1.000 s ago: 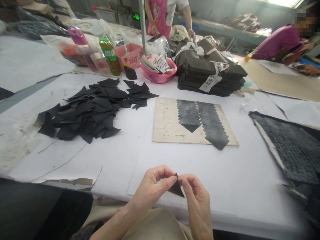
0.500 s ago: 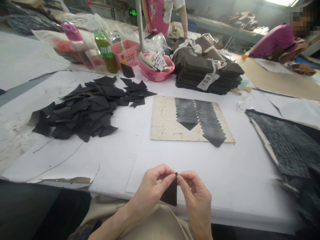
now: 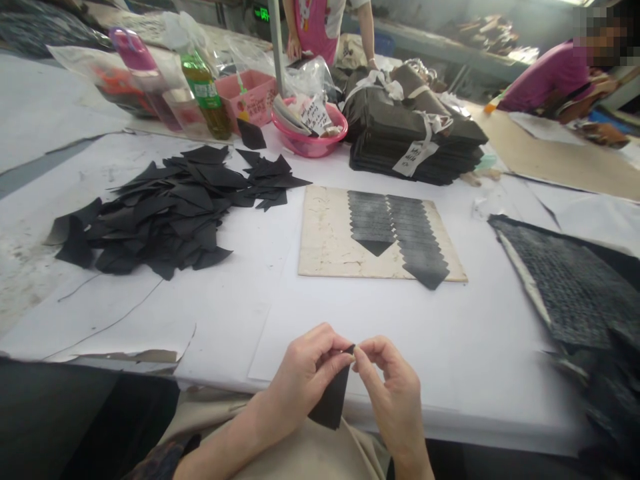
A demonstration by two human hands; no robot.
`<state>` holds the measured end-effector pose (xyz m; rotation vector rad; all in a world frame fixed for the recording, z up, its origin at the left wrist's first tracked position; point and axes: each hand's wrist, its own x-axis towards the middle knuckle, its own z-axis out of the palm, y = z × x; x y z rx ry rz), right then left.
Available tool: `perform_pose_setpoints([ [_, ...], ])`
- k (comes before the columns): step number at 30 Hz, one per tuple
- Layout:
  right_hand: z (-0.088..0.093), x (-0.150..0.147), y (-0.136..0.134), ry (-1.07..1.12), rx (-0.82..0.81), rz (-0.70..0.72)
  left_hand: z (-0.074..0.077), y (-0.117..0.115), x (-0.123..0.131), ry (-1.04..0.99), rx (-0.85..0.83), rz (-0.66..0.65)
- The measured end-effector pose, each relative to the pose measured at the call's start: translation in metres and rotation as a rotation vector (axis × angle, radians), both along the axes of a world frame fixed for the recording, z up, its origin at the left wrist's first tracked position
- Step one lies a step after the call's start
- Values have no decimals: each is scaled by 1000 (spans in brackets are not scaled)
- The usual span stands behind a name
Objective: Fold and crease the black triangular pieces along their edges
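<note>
Near the table's front edge, a few black leather-like pieces [image 3: 331, 401] hang stacked from the pinched fingers of my left hand [image 3: 311, 373]. The thumb and forefinger of my right hand [image 3: 387, 377] are pressed together at the top corner of the same pieces. Beyond my hands lies a pale board [image 3: 325, 257] with two columns of overlapping pointed black pieces [image 3: 424, 250] laid on it. To the left is a loose heap of similar black pieces [image 3: 165, 207], with a smaller cluster beside it.
At the back stand a green bottle [image 3: 205, 93], a pink box [image 3: 255, 100], a pink basin [image 3: 310, 143] with tags and a tied black stack [image 3: 415, 147]. Dark textured material [image 3: 575, 280] lies at the right. Two people are beyond the table.
The pieces in my hands have tilted, their lower end swinging left and fanning out slightly. My hands stay close together at the top corner. The whole view has shifted a little.
</note>
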<state>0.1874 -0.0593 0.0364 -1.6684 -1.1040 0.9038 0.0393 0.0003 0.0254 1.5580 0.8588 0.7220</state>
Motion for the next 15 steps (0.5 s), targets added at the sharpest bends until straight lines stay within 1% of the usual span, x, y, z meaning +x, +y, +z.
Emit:
perform_pose_setpoints([
  [4, -3, 0, 0, 26, -27, -5, 3, 0, 0, -8, -53, -45],
  [8, -6, 5, -1, 165, -32, -39, 6, 0, 1, -40, -129, -89],
  [10, -6, 9, -2, 218, -31, -56, 8, 0, 1, -47, -182, -78],
  [12, -4, 11, -3, 217, -33, -25, 9, 1, 1, -62, -250, -75],
  [15, -2, 12, -3, 186, -22, 67, 10, 2, 2, -107, -366, -98],
])
